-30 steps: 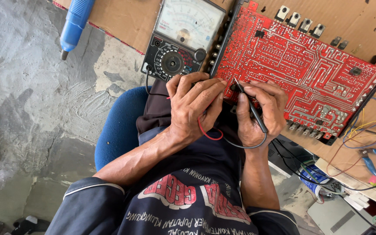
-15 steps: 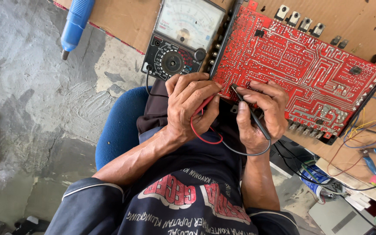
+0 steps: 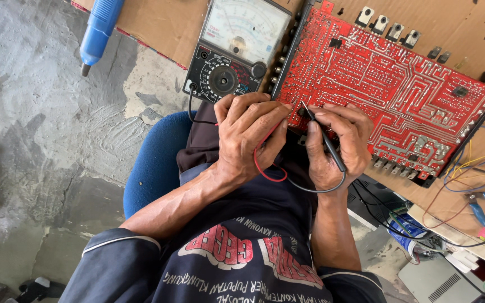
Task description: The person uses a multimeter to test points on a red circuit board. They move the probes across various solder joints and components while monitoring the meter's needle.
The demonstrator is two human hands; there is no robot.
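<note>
Pinching a slim black test probe [image 3: 325,140] like a pen, the right hand [image 3: 335,148] sets its tip on the near-left edge of the large red printed circuit board [image 3: 388,90]. The probe's long axis slants from that tip back and down across the palm, away from the board. The left hand [image 3: 248,132] sits just beside the right one, at the board's near-left corner, fingers curled shut around a thin red lead [image 3: 265,168] whose loop hangs below; its probe tip is hidden. Left of the board lies a black analogue multimeter with a white dial face [image 3: 234,50]. Both hands are at the same corner, the right one's tip already on the board
</note>
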